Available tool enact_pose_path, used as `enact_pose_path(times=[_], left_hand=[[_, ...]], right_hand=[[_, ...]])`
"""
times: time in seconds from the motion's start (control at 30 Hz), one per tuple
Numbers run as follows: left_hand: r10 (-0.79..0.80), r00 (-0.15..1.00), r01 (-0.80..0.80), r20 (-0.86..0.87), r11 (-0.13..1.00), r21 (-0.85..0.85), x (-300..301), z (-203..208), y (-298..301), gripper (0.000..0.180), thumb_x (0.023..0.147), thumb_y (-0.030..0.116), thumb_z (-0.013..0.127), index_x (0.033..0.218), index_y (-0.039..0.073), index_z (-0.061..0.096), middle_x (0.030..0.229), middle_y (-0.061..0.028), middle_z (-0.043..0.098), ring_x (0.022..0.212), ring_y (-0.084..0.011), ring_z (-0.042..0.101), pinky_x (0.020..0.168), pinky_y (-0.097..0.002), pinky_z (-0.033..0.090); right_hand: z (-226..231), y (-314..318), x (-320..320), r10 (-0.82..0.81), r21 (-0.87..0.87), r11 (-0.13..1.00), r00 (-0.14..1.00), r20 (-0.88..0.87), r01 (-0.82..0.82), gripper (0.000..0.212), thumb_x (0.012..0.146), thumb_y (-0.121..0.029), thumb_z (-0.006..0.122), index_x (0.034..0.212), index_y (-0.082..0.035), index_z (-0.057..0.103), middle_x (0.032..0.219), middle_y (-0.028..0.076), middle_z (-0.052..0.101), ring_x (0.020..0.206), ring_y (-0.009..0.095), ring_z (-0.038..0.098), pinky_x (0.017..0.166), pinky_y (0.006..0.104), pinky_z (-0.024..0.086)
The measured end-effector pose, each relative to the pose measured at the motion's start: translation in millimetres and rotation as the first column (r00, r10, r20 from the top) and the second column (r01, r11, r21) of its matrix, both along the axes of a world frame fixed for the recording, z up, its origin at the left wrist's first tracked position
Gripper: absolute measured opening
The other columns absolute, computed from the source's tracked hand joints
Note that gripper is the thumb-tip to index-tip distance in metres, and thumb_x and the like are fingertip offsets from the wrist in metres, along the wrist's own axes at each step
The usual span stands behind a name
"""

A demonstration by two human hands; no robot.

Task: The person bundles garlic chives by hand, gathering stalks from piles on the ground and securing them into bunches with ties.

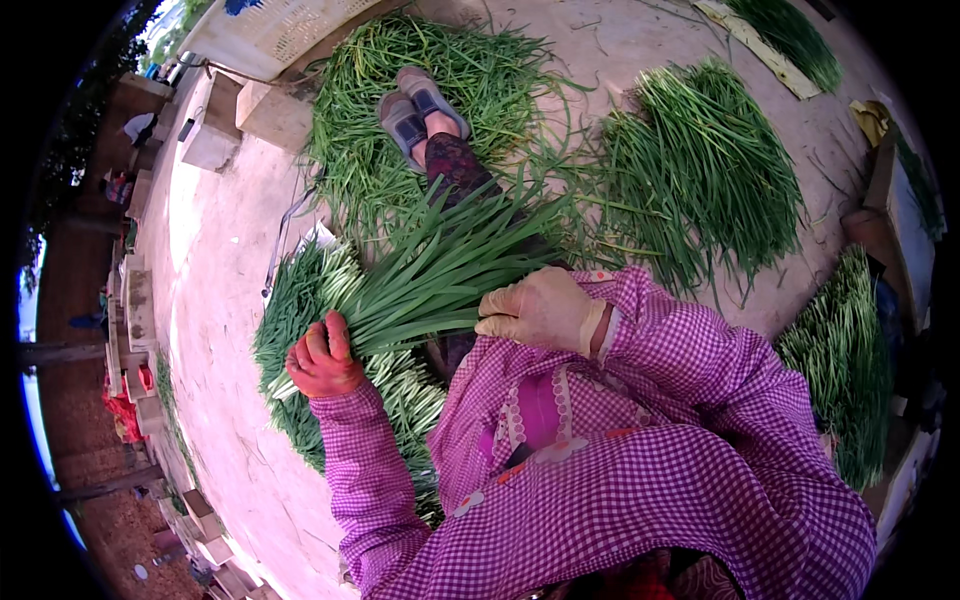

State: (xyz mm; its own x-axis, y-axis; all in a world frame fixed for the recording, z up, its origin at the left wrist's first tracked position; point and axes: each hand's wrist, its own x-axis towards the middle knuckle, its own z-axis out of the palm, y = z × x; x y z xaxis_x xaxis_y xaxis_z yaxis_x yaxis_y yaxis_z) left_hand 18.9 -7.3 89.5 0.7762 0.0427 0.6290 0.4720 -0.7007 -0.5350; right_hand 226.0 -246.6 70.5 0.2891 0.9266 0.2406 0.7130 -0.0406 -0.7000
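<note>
Across my lap lies a bunch of long flat green chives (440, 275), its leaf tips fanning out up and to the right. My left hand (325, 360), in an orange-red glove, has its fingers curled round the stalk end of the bunch. My right hand (540, 312), in a cream glove, is closed on the lower side of the leaves. Beside my left hand are stacked chives (290, 320) with pale cut ends, and more pale-ended chives (405, 390) lie just below the bunch. What the fingertips press on is partly hidden.
Loose chives (370, 90) lie spread under my shoes (410, 115). A big heap of chives (710, 160) lies to the right, with another pile (845, 360) nearer. A pale block (275, 115) and a white perforated crate (270, 35) stand at the far left.
</note>
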Motion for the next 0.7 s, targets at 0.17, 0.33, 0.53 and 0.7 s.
enact_pose_path(times=[0.17,0.33,0.53,0.7], left_hand=[[-0.032,0.999,0.032,-0.011,0.999,0.027,-0.5,-1.9,-2.8,0.033,0.080,0.012,0.068,0.108,0.020,0.053,0.090,-0.0006,0.058,0.074,-0.0186,0.059,0.066,-0.0377,0.047],[-0.062,0.998,0.062,-0.015,0.998,0.013,3.1,-4.3,-5.8,0.033,0.079,0.011,0.068,0.108,0.020,0.054,0.092,-0.0001,0.056,0.076,-0.0180,0.058,0.066,-0.0372,0.047],[-0.088,0.996,0.088,-0.034,0.996,-0.003,5.6,-3.8,-8.7,0.033,0.079,0.011,0.068,0.107,0.020,0.054,0.092,-0.0007,0.056,0.075,-0.0180,0.058,0.067,-0.0384,0.047],[-0.117,0.993,0.117,-0.015,0.993,0.017,7.1,-2.7,-11.0,0.033,0.079,0.012,0.067,0.108,0.020,0.054,0.093,-0.0013,0.056,0.075,-0.0184,0.059,0.068,-0.0388,0.047]], right_hand=[[22.7,-11.4,19.9,0.036,0.052,0.999,0.679,-0.733,0.003,0.018,0.091,-0.022,0.059,0.084,-0.007,0.065,0.063,0.002,0.061,0.052,0.012,0.059,0.048,0.0264,0.046],[35.5,-39.9,95.6,-0.102,0.253,0.850,0.616,-0.781,0.462,0.028,0.092,-0.029,0.062,0.087,-0.002,0.067,0.070,0.001,0.064,0.057,0.006,0.058,0.052,0.0203,0.046],[28.8,-35.9,118.4,-0.332,0.027,0.942,0.919,0.212,0.334,0.036,0.081,-0.042,0.067,0.093,-0.008,0.070,0.080,0.008,0.068,0.075,0.023,0.065,0.071,0.0358,0.050],[-23.4,-20.3,94.7,-0.218,-0.021,0.976,0.976,-0.019,0.218,0.035,0.081,-0.046,0.063,0.089,-0.013,0.071,0.080,0.009,0.067,0.076,0.028,0.064,0.073,0.0397,0.050]])
